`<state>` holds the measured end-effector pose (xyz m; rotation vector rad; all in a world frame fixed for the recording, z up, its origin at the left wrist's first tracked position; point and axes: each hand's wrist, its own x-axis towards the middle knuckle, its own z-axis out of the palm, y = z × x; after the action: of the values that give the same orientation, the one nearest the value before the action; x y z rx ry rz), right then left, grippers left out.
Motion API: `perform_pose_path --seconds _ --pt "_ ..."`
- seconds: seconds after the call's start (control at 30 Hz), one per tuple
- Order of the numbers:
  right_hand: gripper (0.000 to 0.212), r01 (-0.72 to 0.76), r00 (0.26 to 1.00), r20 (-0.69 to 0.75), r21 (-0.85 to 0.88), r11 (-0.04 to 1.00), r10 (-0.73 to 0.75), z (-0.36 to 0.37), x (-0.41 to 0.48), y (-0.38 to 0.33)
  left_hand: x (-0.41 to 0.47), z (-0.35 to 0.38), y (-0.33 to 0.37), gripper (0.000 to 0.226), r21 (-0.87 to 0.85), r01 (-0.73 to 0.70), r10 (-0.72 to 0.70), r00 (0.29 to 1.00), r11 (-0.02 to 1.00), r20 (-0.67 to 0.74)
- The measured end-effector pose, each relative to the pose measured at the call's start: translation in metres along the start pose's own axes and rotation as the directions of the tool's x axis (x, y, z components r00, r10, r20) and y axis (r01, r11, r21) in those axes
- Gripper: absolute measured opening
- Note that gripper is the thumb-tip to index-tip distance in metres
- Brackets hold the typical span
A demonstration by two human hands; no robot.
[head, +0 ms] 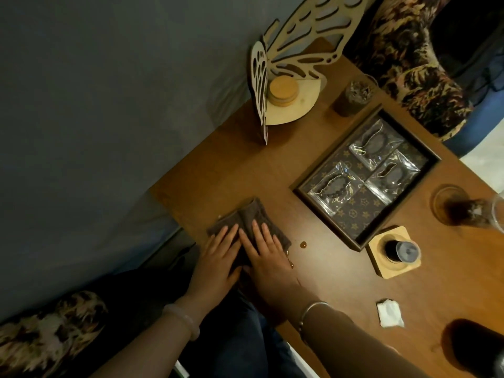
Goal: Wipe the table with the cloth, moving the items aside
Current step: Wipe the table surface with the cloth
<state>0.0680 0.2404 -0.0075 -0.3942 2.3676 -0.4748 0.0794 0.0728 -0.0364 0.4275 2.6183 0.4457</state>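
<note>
A dark brown cloth [252, 214] lies folded near the left corner of the wooden table [245, 165]. Both hands rest flat on it, side by side. My left hand [218, 257] presses the cloth's left half, fingers spread slightly. My right hand [266, 257] covers the right half, fingers straight and pointing away from me. Just right of the cloth, small amber drops of liquid [303, 244] sit on the tabletop.
A dark tray [308, 197] holds plastic-bagged bracelets. A wooden butterfly stand [289, 61] with a round lid stands at the far corner. A jar [354, 96], a glass on a coaster [461, 208], a bottle on a wooden block [395, 252], a crumpled white paper [390, 313] lie around.
</note>
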Motion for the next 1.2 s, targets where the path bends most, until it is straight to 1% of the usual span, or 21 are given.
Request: perform_pose_path --seconds 0.13,0.23,0.3,0.33,0.4,0.5,0.63,0.67,0.73,0.83,0.87,0.93,1.0,1.1,1.2 --pt "0.081 -0.03 0.998 0.06 -0.07 0.997 0.035 -0.001 -0.011 0.021 -0.002 0.005 0.01 0.069 0.022 -0.032 0.032 0.999 0.999 0.016" --pt "0.09 -0.092 0.993 0.071 -0.045 0.995 0.095 -0.019 -0.016 0.046 0.018 0.003 0.028 0.075 0.024 -0.071 0.07 0.997 0.997 0.037" --pt "0.091 -0.121 0.989 0.072 -0.075 0.99 0.126 -0.033 -0.018 0.062 0.037 -0.001 0.047 0.076 0.055 -0.107 0.105 0.993 0.993 0.045" --pt "0.09 -0.136 0.988 0.066 -0.102 0.985 0.143 -0.037 -0.02 0.071 0.047 -0.003 0.057 0.077 0.077 -0.115 0.109 0.991 0.99 0.072" --pt "0.088 -0.15 0.985 0.069 -0.135 0.979 0.161 -0.042 -0.022 0.082 0.058 -0.007 0.074 0.08 0.149 -0.107 0.094 0.991 0.983 0.09" --pt "0.09 -0.182 0.977 0.092 -0.104 0.978 0.192 -0.038 -0.028 0.078 0.057 -0.007 0.081 0.084 0.225 -0.13 0.113 0.99 0.966 0.086" --pt "0.103 -0.231 0.966 0.118 -0.012 0.973 0.231 -0.015 -0.039 0.048 0.028 0.005 0.056 0.083 0.161 -0.201 0.195 0.979 0.966 0.053" --pt "0.101 -0.247 0.963 0.106 -0.002 0.969 0.246 -0.007 -0.042 0.039 0.018 0.007 0.05 0.082 0.148 -0.201 0.193 0.979 0.968 0.064" --pt "0.09 -0.274 0.96 0.075 0.057 0.96 0.269 0.016 -0.047 0.018 -0.002 0.012 0.041 0.082 0.152 -0.192 0.177 0.978 0.97 0.107" --pt "0.068 -0.298 0.947 -0.089 0.118 0.947 0.309 0.046 -0.053 -0.004 -0.024 0.021 0.035 0.078 0.129 -0.194 0.178 0.976 0.973 0.125" --pt "0.066 -0.303 0.941 -0.125 0.109 0.947 0.315 0.051 -0.054 -0.004 -0.028 0.022 0.035 0.077 0.112 -0.19 0.175 0.976 0.975 0.129" --pt "0.074 -0.292 0.947 -0.117 0.076 0.953 0.299 0.051 -0.054 0.004 -0.03 0.023 0.038 0.075 0.058 -0.177 0.168 0.978 0.983 0.125" --pt "0.085 -0.281 0.956 -0.067 0.062 0.958 0.285 0.043 -0.056 0.023 -0.023 0.021 0.047 0.073 0.021 -0.175 0.171 0.977 0.984 0.13" --pt "0.097 -0.318 0.944 -0.073 0.046 0.947 0.321 0.019 -0.058 0.05 -0.003 0.016 0.062 0.065 -0.008 -0.251 0.249 0.956 0.968 0.155" --pt "0.102 -0.378 0.923 -0.048 0.072 0.923 0.382 0.007 -0.061 0.068 0.024 0.009 0.074 0.062 -0.021 -0.33 0.324 0.911 0.944 0.256"
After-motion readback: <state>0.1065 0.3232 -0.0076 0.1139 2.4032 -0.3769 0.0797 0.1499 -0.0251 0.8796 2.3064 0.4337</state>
